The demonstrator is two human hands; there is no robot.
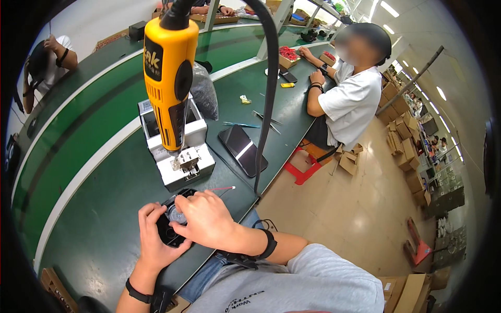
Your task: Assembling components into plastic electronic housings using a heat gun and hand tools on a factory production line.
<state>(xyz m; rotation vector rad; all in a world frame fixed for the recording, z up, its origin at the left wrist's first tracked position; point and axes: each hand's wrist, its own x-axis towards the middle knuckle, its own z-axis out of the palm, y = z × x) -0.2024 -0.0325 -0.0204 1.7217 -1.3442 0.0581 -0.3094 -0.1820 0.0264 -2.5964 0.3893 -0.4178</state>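
My left hand (152, 241) is closed around the side of a black plastic housing (169, 239), held just above the green bench near its front edge. Inside the housing sits a round grey, speaker-like disc (176, 215). My right hand (207, 218) reaches over from the right, fingers bent and pressed onto the disc; its fingertips partly hide it. A thin red-and-white wire (225, 188) with a small white plug sticks out beyond my right hand. Behind the housing stands a white screw feeder (194, 169), with a yellow electric screwdriver (169, 78) hanging above it.
A black phone (244, 150) and tweezers (267, 121) lie right of the feeder, a clear bag (204, 91) behind it. Farther along the green bench (104, 229), a co-worker (350, 94) sits near boxes of red parts (288, 55). A dark cable (270, 78) hangs down.
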